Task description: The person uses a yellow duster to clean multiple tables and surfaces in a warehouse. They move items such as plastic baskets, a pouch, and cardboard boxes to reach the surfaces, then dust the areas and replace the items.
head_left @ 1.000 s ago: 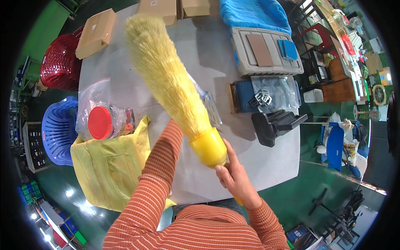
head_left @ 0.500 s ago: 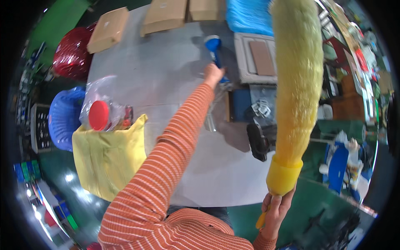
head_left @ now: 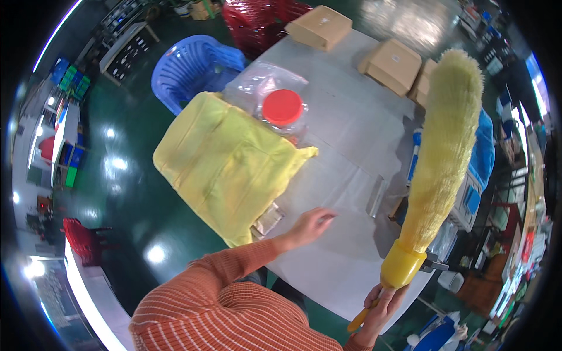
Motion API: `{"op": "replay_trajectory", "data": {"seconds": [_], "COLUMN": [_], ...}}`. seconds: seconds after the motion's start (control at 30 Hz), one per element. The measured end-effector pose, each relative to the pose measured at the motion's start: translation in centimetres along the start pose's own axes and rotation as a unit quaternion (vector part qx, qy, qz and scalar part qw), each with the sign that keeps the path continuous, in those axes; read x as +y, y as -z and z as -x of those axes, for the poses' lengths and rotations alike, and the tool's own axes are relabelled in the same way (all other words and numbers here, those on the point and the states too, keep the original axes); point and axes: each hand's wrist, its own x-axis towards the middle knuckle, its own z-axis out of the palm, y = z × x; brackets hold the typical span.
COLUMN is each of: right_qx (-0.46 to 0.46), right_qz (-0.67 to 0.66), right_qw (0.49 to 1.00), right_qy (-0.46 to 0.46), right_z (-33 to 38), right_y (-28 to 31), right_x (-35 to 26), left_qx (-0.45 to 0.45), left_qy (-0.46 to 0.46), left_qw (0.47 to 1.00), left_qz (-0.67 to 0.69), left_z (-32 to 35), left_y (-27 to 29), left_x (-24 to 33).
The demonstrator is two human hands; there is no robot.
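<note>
My right hand is closed around the handle of a fluffy yellow duster. The duster stands tilted up in front of me, with a yellow plastic collar below its long head. My left hand hovers over the near part of the grey table, its fingers loosely bent and apart, nothing seen in them. Close by on the left, a yellow cloth drapes over the table edge. A blue and white tool lies on the table, partly hidden behind the duster.
A clear jar with a red lid stands beyond the cloth. Cardboard boxes line the table's far side. A blue plastic chair stands to the left. A blue-wrapped item sits behind the duster on the right.
My left hand has let go of the blue and white tool and drawn back towards me. The view has turned left. The duster remains in my right hand.
</note>
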Motion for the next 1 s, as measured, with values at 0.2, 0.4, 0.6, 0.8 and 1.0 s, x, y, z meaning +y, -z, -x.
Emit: {"op": "replay_trajectory", "data": {"seconds": [0.2, 0.4, 0.6, 0.8, 1.0], "right_qx": [-0.085, -0.182, -0.262, -0.281, -0.299], "right_qz": [-0.079, -0.219, -0.233, -0.232, -0.208], "right_qw": [0.993, 0.956, 0.933, 0.925, 0.931], "right_qy": [0.020, 0.070, 0.075, 0.113, 0.042], "right_z": [4.4, 14.6, 23.1, 25.5, 22.5], "right_y": [-10.5, -30.4, -51.3, -68.0, -88.2], "right_x": [-0.8, 2.3, 1.1, 0.6, 3.5], "left_qx": [0.110, 0.343, 0.537, 0.592, 0.461], "left_qy": [0.097, 0.049, 0.058, -0.015, 0.128], "left_qw": [0.989, 0.938, 0.838, 0.805, 0.857], "left_qz": [-0.029, -0.004, 0.074, 0.042, -0.194], "left_z": [17.0, 34.4, 45.5, 43.5, 40.9], "left_y": [18.4, 36.6, 51.4, 65.1, 86.6], "left_x": [0.6, -5.2, -5.8, -11.7, -27.4]}}
